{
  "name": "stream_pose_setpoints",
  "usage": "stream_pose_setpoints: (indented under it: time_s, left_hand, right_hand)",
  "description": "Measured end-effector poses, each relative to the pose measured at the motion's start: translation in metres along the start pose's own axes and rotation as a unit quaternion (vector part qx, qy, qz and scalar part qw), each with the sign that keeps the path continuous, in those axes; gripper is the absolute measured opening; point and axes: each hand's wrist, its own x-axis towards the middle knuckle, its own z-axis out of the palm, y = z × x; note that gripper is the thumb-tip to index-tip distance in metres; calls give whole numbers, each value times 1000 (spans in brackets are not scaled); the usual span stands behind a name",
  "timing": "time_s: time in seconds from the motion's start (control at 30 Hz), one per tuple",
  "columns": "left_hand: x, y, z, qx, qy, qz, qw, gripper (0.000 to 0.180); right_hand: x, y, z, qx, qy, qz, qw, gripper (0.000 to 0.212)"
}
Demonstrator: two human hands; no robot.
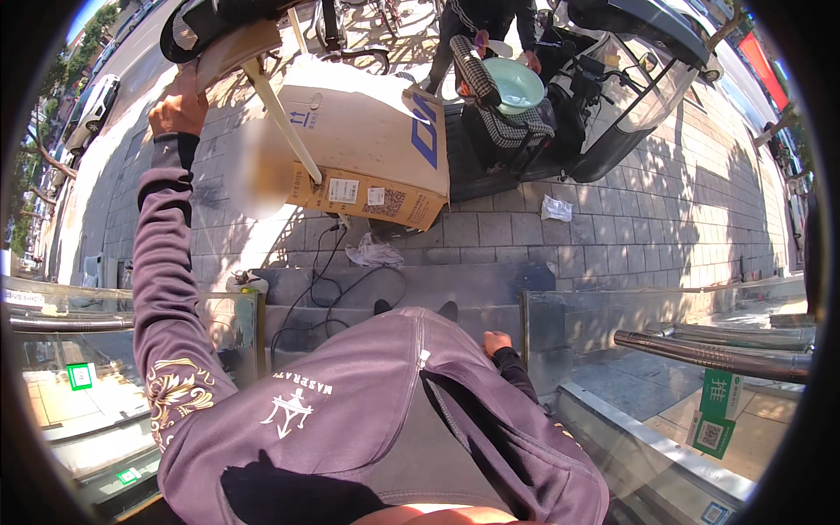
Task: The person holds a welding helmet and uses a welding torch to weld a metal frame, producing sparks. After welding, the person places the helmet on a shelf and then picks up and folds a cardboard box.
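Observation:
My left arm reaches up to the far left. There my left hand (179,109) is closed on the edge of a brown cardboard piece (234,54), which lies under a black and grey padded thing (197,31). Beside it stands a big cardboard box (359,122) with blue print and white labels, and a pale pole (284,122) slants across its front. My right hand (497,341) hangs low by my right side, its fingers curled in, touching nothing that I can see.
Beyond the box, a person (490,26) holds a pale green basin (514,85) over a dark three-wheeled vehicle (595,105). Black cables (337,293) trail over the step (446,284). Crumpled white litter (556,208) lies on the paving. Glass doors with metal handles (709,354) flank me.

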Motion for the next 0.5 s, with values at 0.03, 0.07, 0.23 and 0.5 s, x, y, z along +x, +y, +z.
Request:
stream_pose_setpoints:
  time_s: [0.03,0.07,0.23,0.5]
  left_hand:
    - [-1,-1,3,-1,1,5,1000,36]
    - [-5,-7,4,2,0,5,1000,35]
    - [-13,-22,-4,7,19,1,1000,31]
    - [-99,-78,12,-88,66,-37,993,76]
  right_hand:
    - [-5,0,0,-43,1,-2,999,31]
    - [-15,-9,0,-92,-3,-6,996,31]
    - [-14,11,-1,-183,11,-79,980,41]
    - [1,24,6,-85,7,-5,996,42]
